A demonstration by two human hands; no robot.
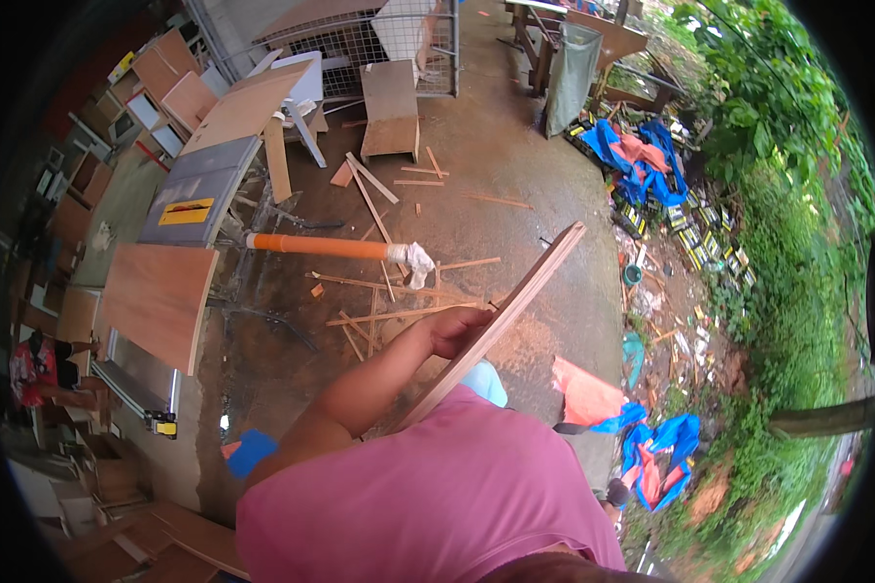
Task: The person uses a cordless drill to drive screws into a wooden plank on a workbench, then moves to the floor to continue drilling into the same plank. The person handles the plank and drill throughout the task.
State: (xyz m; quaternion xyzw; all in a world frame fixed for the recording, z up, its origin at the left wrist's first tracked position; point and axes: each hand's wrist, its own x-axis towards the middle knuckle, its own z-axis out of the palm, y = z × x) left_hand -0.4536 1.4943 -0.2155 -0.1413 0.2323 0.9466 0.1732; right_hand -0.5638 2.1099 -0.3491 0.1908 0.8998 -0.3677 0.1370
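My left hand [458,331] is closed around the edge of a long, narrow wooden board [514,310], which slants from my chest up to the right. Nails or screws [493,305] stick out along the board's left side. The board's lower end disappears behind my pink shirt [437,495]. A bit of light blue cloth [485,382] shows just below the board. My right hand is out of view. Beyond my left hand, thin wood strips [401,312] lie scattered on the wet concrete floor beside sawdust [529,342].
An orange pipe [321,245] with a cloth-wrapped end juts from the workbench [197,189] at left. A plywood panel [160,299] lies nearby. A person [44,372] is at far left. Blue straps [660,444], litter and plants [787,313] line the right side.
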